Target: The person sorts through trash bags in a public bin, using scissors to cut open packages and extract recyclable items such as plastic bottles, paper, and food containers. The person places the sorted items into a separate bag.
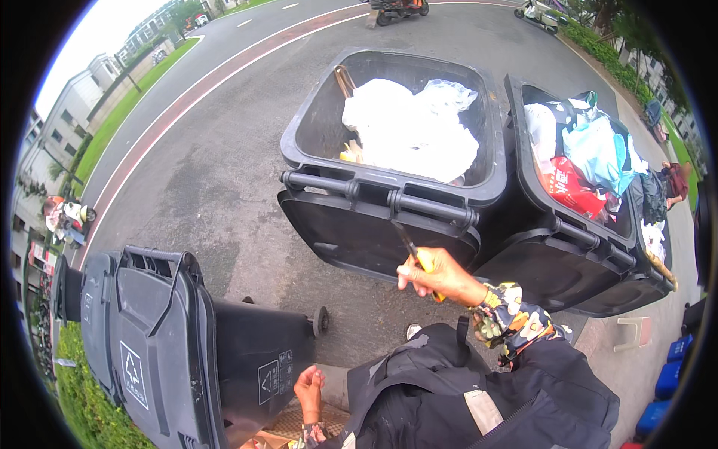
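My right hand is closed on the yellow-and-black handle of a tool. Its thin dark shaft points up in front of the lowered lid of a black wheeled bin; what kind of tool it is cannot be told. That bin stands open, with white plastic bags inside. Low in the view, my left hand is beside a closed black bin, its fingers curled and nothing plainly in them. Below this hand are a woven surface and some cardboard-like material, partly hidden by my sleeve.
An open bin on the right holds blue, red and white bags. Farther right are another filled bin, a small stool, blue containers and a person. A rider on a scooter is at left; another scooter is on the road.
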`<state>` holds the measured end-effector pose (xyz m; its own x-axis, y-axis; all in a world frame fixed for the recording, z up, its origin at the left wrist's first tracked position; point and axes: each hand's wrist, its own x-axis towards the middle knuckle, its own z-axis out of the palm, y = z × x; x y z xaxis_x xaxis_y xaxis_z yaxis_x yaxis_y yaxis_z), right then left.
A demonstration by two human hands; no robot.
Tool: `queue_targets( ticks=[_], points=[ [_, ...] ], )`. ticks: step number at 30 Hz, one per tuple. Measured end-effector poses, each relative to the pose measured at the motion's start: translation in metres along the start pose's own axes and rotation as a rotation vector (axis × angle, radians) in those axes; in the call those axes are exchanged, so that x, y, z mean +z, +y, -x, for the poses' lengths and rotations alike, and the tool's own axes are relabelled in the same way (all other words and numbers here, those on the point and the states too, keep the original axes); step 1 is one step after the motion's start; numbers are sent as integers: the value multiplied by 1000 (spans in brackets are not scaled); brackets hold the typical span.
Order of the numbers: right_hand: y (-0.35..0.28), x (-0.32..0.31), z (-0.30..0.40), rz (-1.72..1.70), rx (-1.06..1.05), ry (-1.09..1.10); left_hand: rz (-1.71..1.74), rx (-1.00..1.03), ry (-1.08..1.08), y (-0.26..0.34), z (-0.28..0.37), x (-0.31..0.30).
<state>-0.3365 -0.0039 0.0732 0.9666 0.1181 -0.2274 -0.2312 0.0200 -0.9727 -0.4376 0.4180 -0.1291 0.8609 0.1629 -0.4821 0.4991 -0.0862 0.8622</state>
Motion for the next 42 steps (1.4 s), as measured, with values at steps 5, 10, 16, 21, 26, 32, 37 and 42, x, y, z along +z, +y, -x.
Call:
queue_targets(
  ticks=[5, 10, 16, 21, 26, 32, 37, 42],
  points=[
    [-41, -106, -33, -118, -278, 404, -59, 262, -341, 206, -33, 129],
    [-50, -147, -56, -171, -217, 539, -244, 720, -608, 351, -109, 229],
    [-63, -145, -96, -28, 19, 441, -1121, 1422, -638, 394, -244, 383],
    [-55, -155, -162, 365, 219, 400, -1080, 1627, -605, 332, -351, 462],
    [27, -211, -183, 1078, 203, 548, -940, 1497, -469, 427, -355, 458],
    [34, -230, -200, 781, 584, 285, -700, 592, -492, 517, -373, 367],
    [1, -234, -166, 288, 390, 55, -1096, 632, -570, 449, -362, 387],
    [-42, -228, -119, 342, 262, -110, -1967, -240, -1012, 394, -380, 424]
  ],
)
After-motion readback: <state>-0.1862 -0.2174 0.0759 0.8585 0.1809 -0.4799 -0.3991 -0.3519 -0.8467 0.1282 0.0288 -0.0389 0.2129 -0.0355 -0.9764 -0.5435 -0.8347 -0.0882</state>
